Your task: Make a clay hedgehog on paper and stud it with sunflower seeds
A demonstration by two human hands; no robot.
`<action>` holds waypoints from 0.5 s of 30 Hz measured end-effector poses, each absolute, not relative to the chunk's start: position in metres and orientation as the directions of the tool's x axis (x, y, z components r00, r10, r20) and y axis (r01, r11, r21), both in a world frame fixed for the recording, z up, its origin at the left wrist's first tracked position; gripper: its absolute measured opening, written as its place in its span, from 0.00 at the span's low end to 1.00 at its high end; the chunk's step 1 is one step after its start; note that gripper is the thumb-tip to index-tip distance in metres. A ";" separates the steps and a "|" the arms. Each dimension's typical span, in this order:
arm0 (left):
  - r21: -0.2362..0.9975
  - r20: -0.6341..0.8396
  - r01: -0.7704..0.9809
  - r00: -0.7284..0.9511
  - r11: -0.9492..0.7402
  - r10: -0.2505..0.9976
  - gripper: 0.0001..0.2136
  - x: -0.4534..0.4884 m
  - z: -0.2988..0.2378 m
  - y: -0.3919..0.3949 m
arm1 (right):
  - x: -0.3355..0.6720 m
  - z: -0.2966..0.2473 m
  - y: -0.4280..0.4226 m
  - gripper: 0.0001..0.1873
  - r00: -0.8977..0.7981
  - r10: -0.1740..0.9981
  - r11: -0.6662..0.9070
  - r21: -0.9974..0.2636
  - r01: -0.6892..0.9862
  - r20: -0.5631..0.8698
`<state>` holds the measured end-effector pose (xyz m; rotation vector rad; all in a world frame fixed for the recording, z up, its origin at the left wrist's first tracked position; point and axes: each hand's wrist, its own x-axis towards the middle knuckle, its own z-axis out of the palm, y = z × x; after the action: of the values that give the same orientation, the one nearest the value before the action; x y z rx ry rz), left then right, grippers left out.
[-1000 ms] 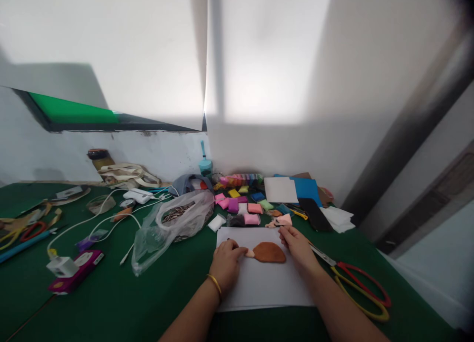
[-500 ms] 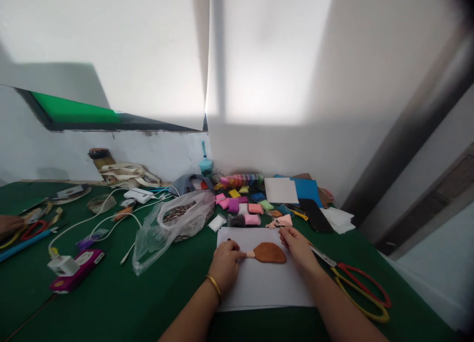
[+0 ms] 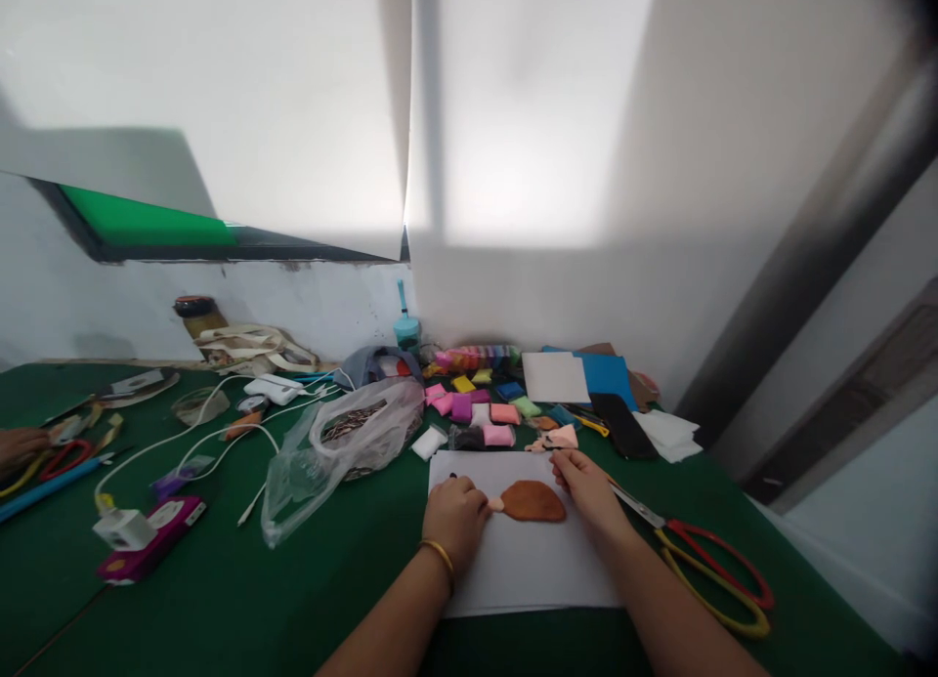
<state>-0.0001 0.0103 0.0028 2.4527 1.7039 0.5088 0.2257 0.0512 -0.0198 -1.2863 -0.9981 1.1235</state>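
Note:
A flat, brown, leaf-shaped piece of clay point(image 3: 533, 501) lies on white paper point(image 3: 532, 571). At its left tip sits a small pale pink bit of clay point(image 3: 496, 505). My left hand point(image 3: 455, 523), with a gold bangle at the wrist, rests on the paper with its fingers curled and their tips at the pink bit. To the right of the brown piece, my right hand point(image 3: 584, 482) has thumb and fingers pinched together near the paper's far right corner. Whatever lies between those fingertips is too small to make out. A dark speck point(image 3: 453, 476) shows just beyond my left hand.
Large scissors point(image 3: 710, 570) with red and yellow handles lie right of my right arm. Several coloured clay packets point(image 3: 498, 413) sit beyond the paper, near a black phone point(image 3: 622, 425). Leftward are a clear plastic bag point(image 3: 293, 491), white cables, and another person's hand point(image 3: 21, 449).
My left hand has shifted slightly right, and its outstretched finger has curled in at the pink bit. My right hand stays almost where it was.

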 end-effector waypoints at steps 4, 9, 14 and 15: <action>0.228 0.205 0.907 0.312 -0.355 0.928 0.10 0.002 0.000 0.010 | 0.225 -0.021 0.052 0.17 0.203 0.978 -0.035 -0.998 -0.060 -0.047; 0.209 0.195 0.907 0.328 -0.366 0.924 0.11 0.001 -0.002 0.010 | 0.226 -0.020 0.051 0.17 0.201 0.978 -0.038 -0.998 -0.050 -0.047; 0.153 0.208 0.909 0.354 -0.387 0.912 0.10 0.003 -0.004 0.011 | 0.225 -0.017 0.050 0.18 0.195 0.980 -0.035 -0.998 -0.045 -0.044; 0.144 0.212 0.909 0.357 -0.390 0.910 0.10 0.004 -0.004 0.011 | 0.225 -0.017 0.050 0.18 0.195 0.980 -0.036 -0.998 -0.044 -0.044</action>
<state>0.0038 0.0114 -0.0043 2.5861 1.7339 0.4053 0.2251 0.0497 -0.0172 -1.2955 -1.0151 1.1101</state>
